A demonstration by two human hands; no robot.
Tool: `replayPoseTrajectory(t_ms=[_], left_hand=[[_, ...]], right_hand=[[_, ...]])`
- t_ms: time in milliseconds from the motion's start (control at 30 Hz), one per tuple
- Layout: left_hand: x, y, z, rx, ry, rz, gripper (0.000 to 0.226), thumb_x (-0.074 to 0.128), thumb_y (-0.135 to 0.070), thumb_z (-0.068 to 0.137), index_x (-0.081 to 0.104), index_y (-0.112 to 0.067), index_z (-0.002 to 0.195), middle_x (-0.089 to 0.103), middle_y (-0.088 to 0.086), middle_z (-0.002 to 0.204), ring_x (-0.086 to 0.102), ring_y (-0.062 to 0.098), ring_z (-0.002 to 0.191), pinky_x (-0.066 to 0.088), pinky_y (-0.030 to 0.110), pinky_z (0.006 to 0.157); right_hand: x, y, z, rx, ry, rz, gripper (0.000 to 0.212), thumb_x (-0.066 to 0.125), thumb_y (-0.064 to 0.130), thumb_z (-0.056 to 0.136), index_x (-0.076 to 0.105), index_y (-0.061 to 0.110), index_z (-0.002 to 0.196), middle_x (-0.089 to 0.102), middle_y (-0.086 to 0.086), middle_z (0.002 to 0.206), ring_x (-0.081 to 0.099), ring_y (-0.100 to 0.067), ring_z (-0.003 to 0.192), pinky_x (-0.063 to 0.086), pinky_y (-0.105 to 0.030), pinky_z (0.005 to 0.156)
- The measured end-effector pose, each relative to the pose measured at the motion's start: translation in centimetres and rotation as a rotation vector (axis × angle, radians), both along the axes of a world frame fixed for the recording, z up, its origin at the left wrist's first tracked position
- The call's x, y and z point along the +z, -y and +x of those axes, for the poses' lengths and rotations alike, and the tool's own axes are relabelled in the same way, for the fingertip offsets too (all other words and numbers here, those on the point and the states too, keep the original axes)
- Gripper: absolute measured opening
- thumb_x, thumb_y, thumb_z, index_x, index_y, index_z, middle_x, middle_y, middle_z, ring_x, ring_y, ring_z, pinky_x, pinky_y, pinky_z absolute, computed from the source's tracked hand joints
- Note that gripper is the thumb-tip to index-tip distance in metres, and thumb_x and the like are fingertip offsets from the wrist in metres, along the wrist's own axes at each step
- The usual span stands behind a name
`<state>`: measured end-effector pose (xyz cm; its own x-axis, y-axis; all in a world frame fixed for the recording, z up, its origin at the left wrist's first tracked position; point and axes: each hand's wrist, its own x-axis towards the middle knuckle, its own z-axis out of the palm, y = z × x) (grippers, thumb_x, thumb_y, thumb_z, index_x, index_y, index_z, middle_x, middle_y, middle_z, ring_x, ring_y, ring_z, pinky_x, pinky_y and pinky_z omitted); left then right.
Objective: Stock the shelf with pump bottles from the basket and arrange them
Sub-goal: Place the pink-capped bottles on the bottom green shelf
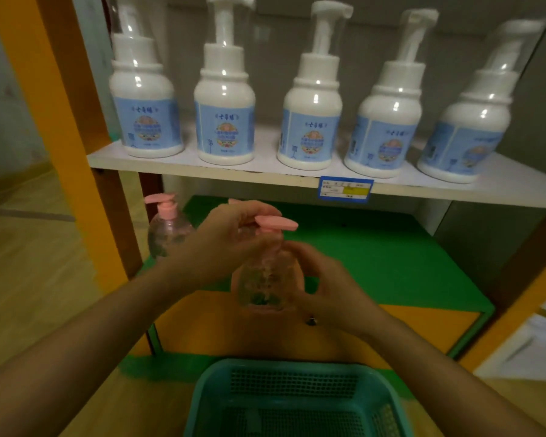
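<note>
Left hand grips pump collar, right hand cradles clear pump bottle: seemingly rigid, slick plastic; best held at body.

Lighting: dim, flat indoor light with a murky cast. Glare: small white highlights on the shoulders of the white, blue-labelled plastic pump bottles at 12 o'clock. Shadow: dark band beneath the white shelf board. Blur: motion-softened clear pink-pump bottle at centre. Distortion: wide-angle bowing toward 3 and 9 o'clock edges.
</note>
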<state>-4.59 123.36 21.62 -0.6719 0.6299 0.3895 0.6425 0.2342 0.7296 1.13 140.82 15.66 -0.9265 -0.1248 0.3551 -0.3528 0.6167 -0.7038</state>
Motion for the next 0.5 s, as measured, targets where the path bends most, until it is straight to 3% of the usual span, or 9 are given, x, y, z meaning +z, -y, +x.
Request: replayPoseTrajectory(t_ms=[167,267,300,400,467,500], left_hand=[[-0.4,-3.5,-0.2,-0.021,0.169,0.087,0.039,0.059,-0.011,0.082,0.053,-0.016,0.121,0.06,-0.015,0.102,0.059,-0.013,0.086,0.048,0.002,0.066],[-2.2,-4.2,-0.7,-0.001,0.402,0.115,0.049,0.053,-0.007,0.086,0.04,-0.016,0.133,0.051,-0.004,0.132,0.052,-0.003,0.105,0.049,0.012,0.077],[-3.2,-4.3,-0.6,0.009,0.444,0.083,0.044,0.05,-0.008,0.088,0.042,-0.02,0.13,0.05,-0.006,0.133,0.049,-0.005,0.105,0.045,0.011,0.079],[-5.8,-5.7,0.1,0.016,0.472,0.02,0.042,0.042,-0.006,0.091,0.047,-0.048,0.098,0.051,-0.026,0.099,0.049,-0.03,0.07,0.04,-0.006,0.059],[-7.1,-6.4,-0.5,0.071,0.451,-0.002,0.047,0.039,-0.005,0.092,0.046,-0.047,0.111,0.055,-0.021,0.111,0.051,-0.026,0.087,0.038,-0.006,0.065],[-7.4,-6.6,-0.9,0.122,0.454,0.008,0.048,0.038,-0.004,0.092,0.044,-0.037,0.126,0.053,-0.01,0.127,0.051,-0.012,0.106,0.038,-0.002,0.074]], right_hand=[[0.1,-3.5,0.0,-0.081,0.095,-0.067,0.054,0.074,0.013,0.074,0.05,0.029,0.12,0.061,0.013,0.106,0.064,-0.017,0.097,0.056,-0.046,0.081],[-0.1,-5.0,-0.6,-0.118,0.131,-0.13,0.056,0.075,0.014,0.072,0.05,0.026,0.12,0.058,0.016,0.108,0.061,-0.015,0.103,0.055,-0.039,0.088],[-0.2,-5.4,-1.0,-0.13,0.142,-0.152,0.056,0.074,0.014,0.072,0.049,0.024,0.12,0.057,0.015,0.109,0.059,-0.015,0.105,0.055,-0.035,0.088],[-0.6,-6.3,-2.3,-0.157,0.172,-0.164,0.055,0.072,0.013,0.074,0.048,0.022,0.123,0.056,0.006,0.118,0.055,-0.016,0.11,0.053,-0.025,0.082],[-1.0,-6.4,-3.3,-0.165,0.189,-0.146,0.056,0.07,0.013,0.076,0.046,0.02,0.126,0.053,0.005,0.121,0.052,-0.015,0.112,0.052,-0.028,0.086],[-1.3,-6.3,-3.7,-0.164,0.195,-0.146,0.056,0.069,0.012,0.076,0.045,0.019,0.127,0.052,0.008,0.118,0.051,-0.012,0.11,0.051,-0.026,0.085]])
